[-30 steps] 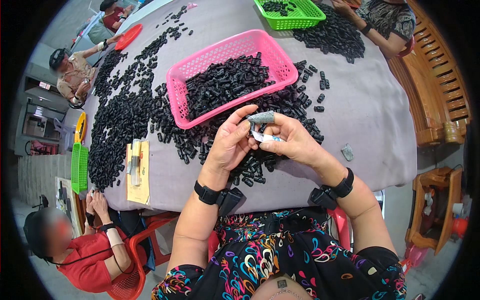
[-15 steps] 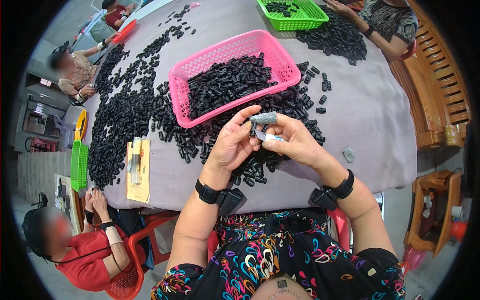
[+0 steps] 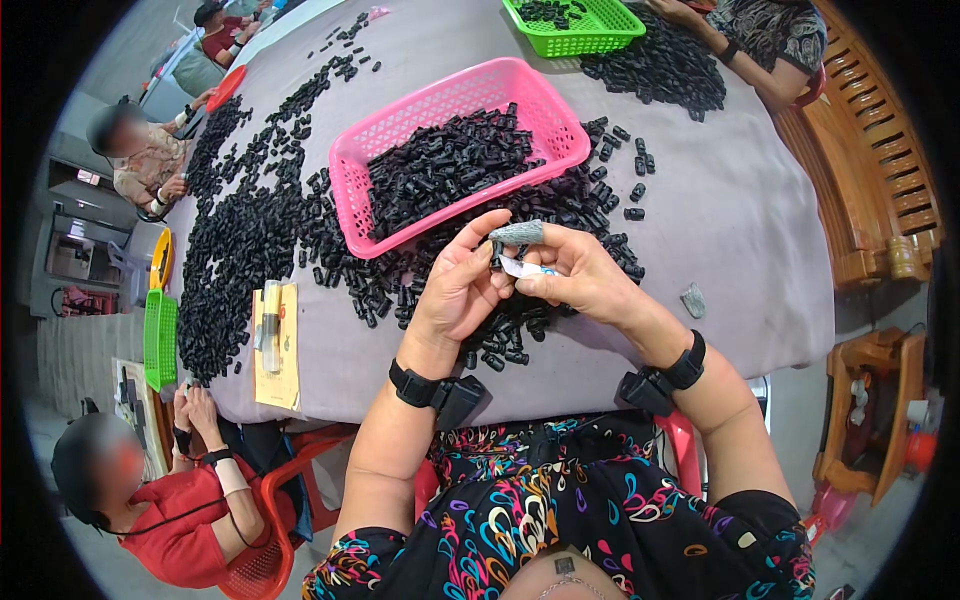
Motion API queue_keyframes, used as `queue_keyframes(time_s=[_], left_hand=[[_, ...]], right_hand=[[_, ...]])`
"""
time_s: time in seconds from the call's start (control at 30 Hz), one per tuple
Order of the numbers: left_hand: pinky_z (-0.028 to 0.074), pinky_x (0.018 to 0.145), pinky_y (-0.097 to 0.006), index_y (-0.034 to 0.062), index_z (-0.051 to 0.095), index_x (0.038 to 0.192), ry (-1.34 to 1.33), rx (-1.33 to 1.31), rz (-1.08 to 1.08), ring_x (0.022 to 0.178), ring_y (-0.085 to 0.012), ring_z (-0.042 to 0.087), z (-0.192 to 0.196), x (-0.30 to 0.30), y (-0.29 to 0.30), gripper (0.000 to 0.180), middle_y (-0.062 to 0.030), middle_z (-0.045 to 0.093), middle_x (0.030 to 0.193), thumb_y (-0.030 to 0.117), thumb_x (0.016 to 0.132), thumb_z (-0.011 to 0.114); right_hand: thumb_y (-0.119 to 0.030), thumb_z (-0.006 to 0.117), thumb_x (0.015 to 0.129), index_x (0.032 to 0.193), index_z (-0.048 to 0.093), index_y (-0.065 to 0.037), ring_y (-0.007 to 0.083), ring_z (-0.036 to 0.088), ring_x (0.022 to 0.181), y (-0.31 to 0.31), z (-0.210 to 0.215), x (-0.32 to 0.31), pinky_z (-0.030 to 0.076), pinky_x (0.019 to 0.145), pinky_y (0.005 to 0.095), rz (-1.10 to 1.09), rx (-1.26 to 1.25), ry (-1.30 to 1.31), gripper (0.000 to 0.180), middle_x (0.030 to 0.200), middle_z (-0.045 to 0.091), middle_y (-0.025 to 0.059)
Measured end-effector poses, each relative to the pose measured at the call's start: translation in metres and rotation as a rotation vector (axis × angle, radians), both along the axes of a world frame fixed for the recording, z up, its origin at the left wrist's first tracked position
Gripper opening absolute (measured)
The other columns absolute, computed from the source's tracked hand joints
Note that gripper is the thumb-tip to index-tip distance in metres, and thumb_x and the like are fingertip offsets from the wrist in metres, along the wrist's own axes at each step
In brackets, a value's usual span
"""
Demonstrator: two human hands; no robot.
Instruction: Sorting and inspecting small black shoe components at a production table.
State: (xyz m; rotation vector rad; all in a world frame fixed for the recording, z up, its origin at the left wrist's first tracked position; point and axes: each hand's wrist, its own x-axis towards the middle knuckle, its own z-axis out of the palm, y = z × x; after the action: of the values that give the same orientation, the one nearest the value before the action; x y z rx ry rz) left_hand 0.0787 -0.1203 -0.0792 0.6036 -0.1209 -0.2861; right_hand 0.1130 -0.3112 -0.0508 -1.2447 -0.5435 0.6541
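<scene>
Above the near side of the heap, my left hand (image 3: 452,285) pinches a small black plastic part (image 3: 497,254) between thumb and fingers. My right hand (image 3: 590,278) is closed around a small knife (image 3: 516,268) with a white and blue wrapped grip, its short blade against or very near the part. A grey knitted finger sleeve (image 3: 517,233) covers my right index finger, which reaches over the part. My fingers hide most of the part. Many similar black parts (image 3: 490,358) lie loose beneath my hands.
Beyond my hands stands a pink basket (image 3: 345,180) filled with black parts. A green basket (image 3: 590,42) is at the far side, a green tray (image 3: 160,340) at the left edge. A yellow envelope (image 3: 287,360) and a grey finger sleeve (image 3: 692,299) lie on the cloth. Co-workers sit around the table.
The knife blade has tilted slightly and now looks brighter. My hands keep hold of the part and the knife. The table scene has shifted a little leftward in view.
</scene>
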Motion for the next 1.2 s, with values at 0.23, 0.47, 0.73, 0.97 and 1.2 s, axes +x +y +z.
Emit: queue_keyframes(time_s=[0.23,0.47,0.73,0.97,1.2], left_hand=[[0.053,0.065,-0.026,0.0032,0.043,0.137,0.021,0.032,0.019,0.075,-0.0120,0.059,0.002,0.000,0.003,0.046,-0.0072,0.061,0.094,0.013,0.095,0.059],[0.054,0.065,-0.026,0.0032,0.042,0.138,0.003,0.027,-0.026,0.075,-0.0120,0.059,0.006,-0.002,0.001,0.048,-0.0078,0.061,0.096,0.013,0.094,0.060],[0.054,0.065,-0.026,0.0036,0.043,0.137,0.005,0.053,-0.030,0.074,-0.0126,0.059,0.006,-0.003,0.001,0.048,-0.0084,0.061,0.097,0.014,0.094,0.060],[0.054,0.063,-0.025,0.0045,0.042,0.138,-0.002,0.005,-0.044,0.073,-0.0109,0.059,0.006,-0.002,0.004,0.050,-0.0078,0.060,0.097,0.015,0.093,0.062],[0.050,0.060,-0.024,0.0053,0.041,0.139,-0.033,-0.032,-0.114,0.070,-0.0092,0.056,0.008,-0.004,0.003,0.054,-0.0071,0.060,0.093,0.017,0.092,0.064]], right_hand=[[-0.008,0.067,0.086,0.125,0.054,-0.004,0.0009,0.046,0.067,0.004,0.009,-0.005,0.039,0.058,0.0175,0.021,0.109,0.011,0.041,0.082,0.053,-0.0055],[-0.012,0.065,0.089,0.122,0.056,-0.005,0.0004,0.046,0.066,0.001,0.003,-0.004,0.038,0.056,0.0172,0.002,0.044,0.011,0.035,0.079,0.054,-0.0067],[-0.010,0.065,0.088,0.119,0.058,-0.004,-0.0002,0.048,0.069,0.000,0.007,-0.003,0.038,0.059,0.0169,0.007,0.021,0.051,0.032,0.080,0.056,-0.0068],[-0.006,0.066,0.085,0.123,0.055,-0.002,0.0023,0.049,0.077,0.003,0.002,-0.006,0.041,0.070,0.0189,0.004,0.045,-0.084,0.040,0.087,0.054,-0.0040],[-0.005,0.063,0.088,0.122,0.053,0.001,0.0071,0.058,0.086,0.001,0.017,-0.013,0.047,0.077,0.0225,0.001,0.099,-0.027,0.037,0.098,0.060,0.0017]])
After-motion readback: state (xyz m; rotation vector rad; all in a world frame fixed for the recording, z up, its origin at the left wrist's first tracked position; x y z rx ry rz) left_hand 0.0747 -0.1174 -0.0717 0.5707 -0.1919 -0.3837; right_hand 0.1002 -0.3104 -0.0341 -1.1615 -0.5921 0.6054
